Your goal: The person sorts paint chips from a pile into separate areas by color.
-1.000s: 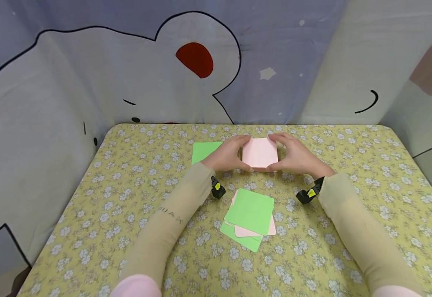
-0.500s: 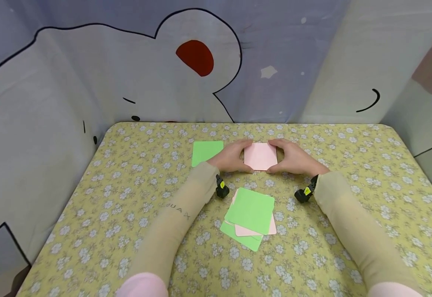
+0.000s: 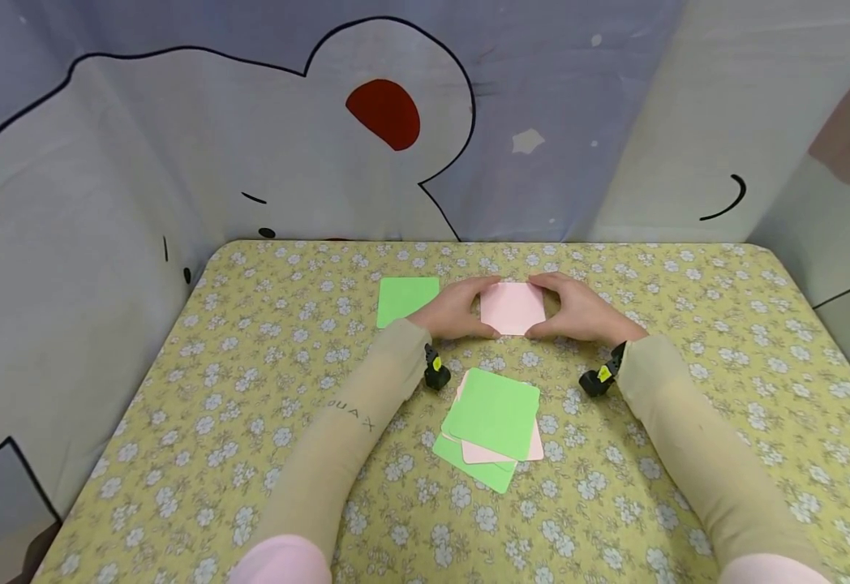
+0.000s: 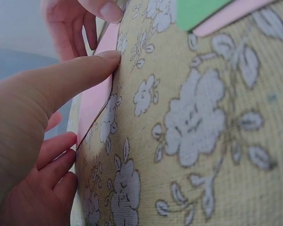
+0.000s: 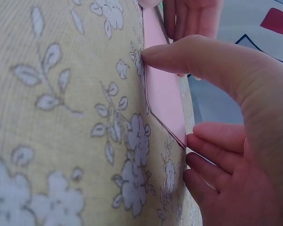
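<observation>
Hanging behind everything, a backdrop [image 3: 542, 81] is showing black outlines and a red patch on pale blue and white. Before it, the surface [image 3: 199, 454] is wearing a yellow covering with white flowers. Two beige sleeves [image 3: 352, 405] are spanning it from the near side, the left one bearing dark lettering. The left hand [image 3: 457, 308] and the right hand [image 3: 578, 310] are facing each other near the far edge. A pile [image 3: 494, 414] of green and pink cards is lying nearer the person, its cards overlapping at mixed angles, a green one uppermost.

Between the hands, the pink card [image 3: 513, 310] is lying flat on the surface, and the fingers of both are clamping it from either side. In the left wrist view, the left thumb [image 4: 92, 70] is touching the near edge while other fingers [image 4: 56, 155] are meeting the far left corner. In the right wrist view, the right thumb [image 5: 179, 52] is touching that same edge, with other fingers [image 5: 217, 146] meeting the far right corner. The thumbs are resting slightly apart.

A green card [image 3: 405, 298] is lying just left of the left hand, partly hidden by that wrist. Beneath each wrist, a small black camera [image 3: 435, 375] is sitting.
</observation>
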Demonstrator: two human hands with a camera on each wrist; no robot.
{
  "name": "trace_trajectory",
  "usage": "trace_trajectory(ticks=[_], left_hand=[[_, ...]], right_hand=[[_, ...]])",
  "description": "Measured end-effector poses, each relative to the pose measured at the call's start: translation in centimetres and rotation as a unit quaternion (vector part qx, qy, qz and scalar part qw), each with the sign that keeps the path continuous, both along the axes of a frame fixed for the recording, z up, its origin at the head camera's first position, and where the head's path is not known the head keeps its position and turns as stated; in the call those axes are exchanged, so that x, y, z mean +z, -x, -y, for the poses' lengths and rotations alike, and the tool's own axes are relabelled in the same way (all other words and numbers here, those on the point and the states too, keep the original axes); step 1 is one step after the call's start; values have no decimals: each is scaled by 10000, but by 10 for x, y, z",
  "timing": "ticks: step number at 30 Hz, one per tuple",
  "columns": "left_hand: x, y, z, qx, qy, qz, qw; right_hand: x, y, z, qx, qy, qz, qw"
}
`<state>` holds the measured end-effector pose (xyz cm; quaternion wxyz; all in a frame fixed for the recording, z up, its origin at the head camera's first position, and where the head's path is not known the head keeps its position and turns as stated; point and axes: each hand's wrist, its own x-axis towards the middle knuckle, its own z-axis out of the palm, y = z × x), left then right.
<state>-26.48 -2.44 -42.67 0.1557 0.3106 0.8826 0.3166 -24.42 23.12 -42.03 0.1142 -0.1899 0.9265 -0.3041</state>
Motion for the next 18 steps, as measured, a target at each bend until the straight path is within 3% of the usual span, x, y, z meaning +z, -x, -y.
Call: trace_trajectory(ticks=[8, 18], left_hand=[[-1, 0, 0, 54, -39, -51, 10000], [13, -8, 7, 187, -175, -367, 9990]], right_hand=[[2, -1, 1, -44, 17, -47, 10000], [21, -13, 4, -353, -174, -147, 9991]])
